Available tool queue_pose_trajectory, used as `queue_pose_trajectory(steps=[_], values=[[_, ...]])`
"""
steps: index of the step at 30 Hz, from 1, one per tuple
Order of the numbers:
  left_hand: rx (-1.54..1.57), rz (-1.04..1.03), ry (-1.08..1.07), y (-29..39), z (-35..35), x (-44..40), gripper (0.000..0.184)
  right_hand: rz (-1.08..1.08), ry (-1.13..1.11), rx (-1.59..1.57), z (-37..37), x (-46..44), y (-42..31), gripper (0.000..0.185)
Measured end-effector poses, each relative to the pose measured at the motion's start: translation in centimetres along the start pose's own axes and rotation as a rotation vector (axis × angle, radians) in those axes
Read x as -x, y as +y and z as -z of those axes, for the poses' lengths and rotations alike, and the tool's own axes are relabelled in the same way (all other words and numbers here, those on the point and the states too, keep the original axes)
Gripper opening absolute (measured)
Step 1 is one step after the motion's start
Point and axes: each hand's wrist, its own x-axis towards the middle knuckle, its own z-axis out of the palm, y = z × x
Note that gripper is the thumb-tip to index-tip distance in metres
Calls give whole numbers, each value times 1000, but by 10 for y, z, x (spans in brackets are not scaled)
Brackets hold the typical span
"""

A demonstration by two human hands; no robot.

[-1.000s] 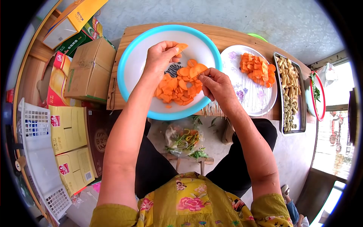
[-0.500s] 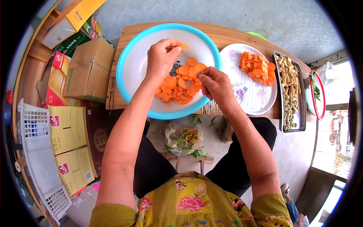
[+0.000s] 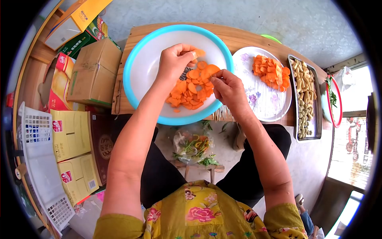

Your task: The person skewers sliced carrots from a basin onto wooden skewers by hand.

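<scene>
My left hand (image 3: 174,63) is over the blue-rimmed white basin (image 3: 137,59), pinching a thin carrot slice (image 3: 199,52) between thumb and fingertips. Across from it, my right hand (image 3: 230,89) is closed at the basin's right side, with carrot slices (image 3: 212,70) at its fingertips. They appear to sit on a thin skewer, which hardly shows. Below both hands lies a heap of loose carrot slices (image 3: 187,93) in the basin. On the flowered white plate (image 3: 242,67) to the right rest skewered carrot slices (image 3: 270,71), their thin sticks pointing toward me.
Bare skewers (image 3: 223,114) lie at the table's front edge. A metal tray (image 3: 317,119) of other skewered pieces stands far right, beside a red-rimmed basin (image 3: 336,111) with greens. Cardboard boxes (image 3: 93,73) are stacked left. A bag of vegetable scraps (image 3: 193,145) sits below.
My left hand has shifted slightly right and down, bringing its carrot slice closer to the right hand. The right hand has moved only a little, slightly up and to the right.
</scene>
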Motion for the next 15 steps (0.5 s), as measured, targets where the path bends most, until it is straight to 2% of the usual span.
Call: queue_pose_trajectory(steps=[1,4,8,14,15], values=[[184,66,3,-1,1,-1,16,-58,-18,-52,1,0,-5,11],[309,83,9,-4,2,-1,14,-57,-55,-43,3,0,-6,11],[295,58,69,-11,5,-7,12,-20,-53,-33,1,0,-2,11],[428,141,115,-12,5,-8,14,-6,-49,-11,1,0,-3,11],[497,188,69,-13,7,-9,15,-5,-52,-18,2,0,-2,10]])
